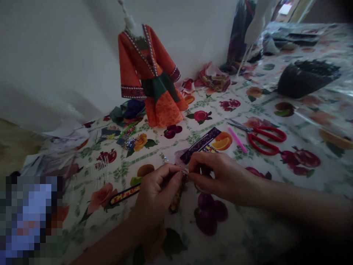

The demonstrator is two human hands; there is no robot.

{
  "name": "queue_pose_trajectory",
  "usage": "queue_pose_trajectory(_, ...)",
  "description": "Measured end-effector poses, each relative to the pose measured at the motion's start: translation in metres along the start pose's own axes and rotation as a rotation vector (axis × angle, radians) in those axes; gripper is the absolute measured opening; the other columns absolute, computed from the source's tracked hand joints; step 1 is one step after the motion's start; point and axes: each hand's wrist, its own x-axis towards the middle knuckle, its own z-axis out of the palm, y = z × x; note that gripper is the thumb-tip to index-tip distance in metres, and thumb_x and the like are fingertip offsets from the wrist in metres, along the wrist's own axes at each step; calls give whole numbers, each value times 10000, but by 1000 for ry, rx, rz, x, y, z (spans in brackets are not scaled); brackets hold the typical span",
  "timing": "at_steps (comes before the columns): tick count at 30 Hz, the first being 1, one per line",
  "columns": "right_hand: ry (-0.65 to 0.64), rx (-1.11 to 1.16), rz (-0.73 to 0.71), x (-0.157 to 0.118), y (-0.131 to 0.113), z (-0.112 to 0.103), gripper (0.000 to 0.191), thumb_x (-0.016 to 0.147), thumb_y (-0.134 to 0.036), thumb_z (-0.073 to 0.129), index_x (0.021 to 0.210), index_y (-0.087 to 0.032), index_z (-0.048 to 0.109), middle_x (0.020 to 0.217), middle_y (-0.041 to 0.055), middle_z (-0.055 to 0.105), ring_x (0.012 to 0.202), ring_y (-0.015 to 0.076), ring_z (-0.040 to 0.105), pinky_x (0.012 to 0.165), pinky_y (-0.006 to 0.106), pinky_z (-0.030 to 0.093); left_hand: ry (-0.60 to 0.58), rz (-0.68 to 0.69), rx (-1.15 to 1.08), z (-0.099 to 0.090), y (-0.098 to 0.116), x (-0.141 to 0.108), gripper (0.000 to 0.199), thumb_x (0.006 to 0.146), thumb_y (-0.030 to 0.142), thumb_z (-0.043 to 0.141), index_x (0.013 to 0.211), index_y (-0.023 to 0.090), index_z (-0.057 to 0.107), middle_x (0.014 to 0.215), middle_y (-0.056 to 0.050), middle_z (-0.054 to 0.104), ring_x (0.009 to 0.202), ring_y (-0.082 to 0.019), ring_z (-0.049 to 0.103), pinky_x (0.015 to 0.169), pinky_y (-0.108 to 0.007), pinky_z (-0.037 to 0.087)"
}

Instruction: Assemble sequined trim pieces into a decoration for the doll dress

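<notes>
1. Pinching one small pale piece (185,171) in closed fingertips: left hand (157,187), right hand (223,175).
2. Showing one pair of red-handled metal scissors (251,130) rightward.
3. Leaving room between, on fruit-printed white worktop (239,228), walled behind.

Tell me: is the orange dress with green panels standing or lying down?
Standing up: the dress has its skirt down by the fruit-printed white tablecloth and a white neck poking out on top.

purple strip (200,143): 1 | scissors (251,136): 1 | pink stick (237,140): 1 | orange robe (165,111): 1
</notes>
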Motion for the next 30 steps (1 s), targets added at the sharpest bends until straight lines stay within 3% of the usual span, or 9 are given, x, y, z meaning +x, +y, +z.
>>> queue_pose_trajectory(10, -8, 17, 8, -1, 1, 0, 44, 867, -154, 616, 836, -185, 623, 663, -61, 620, 592, 74, 566, 534, 202, 391, 7, -29, -5, -1, 2, 1, 181, 895, 263, 553, 820, 181, 696, 703, -8, 679, 647, -134, 617, 552, -205, 500)
queue_pose_trajectory(17, -14, -3, 26, 2, 1, -3, 44, 878, -169, 617, 852, -181, 650, 661, -53, 633, 585, 79, 559, 524, 213, 378, -54, -97, -146, -2, 2, 2, 184, 901, 284, 547, 854, 197, 702, 705, -7, 701, 653, -137, 645, 563, -209, 507)
queue_pose_trajectory(23, -21, 14, 25, 2, 0, -3, 51, 890, -186, 624, 843, -180, 640, 655, -53, 635, 581, 78, 557, 524, 216, 376, -90, -182, -168, 0, -1, 2, 131, 832, 291, 605, 828, 174, 665, 667, -6, 677, 576, -116, 585, 498, -196, 436)
queue_pose_trajectory(30, -75, 68, 85, 3, 2, -3, 61, 897, -239, 635, 858, -192, 630, 641, -54, 620, 564, 87, 543, 497, 214, 378, -71, -140, -158, 1, -3, 2, 117, 850, 260, 594, 829, 163, 657, 681, 1, 668, 632, -107, 600, 587, -192, 464)
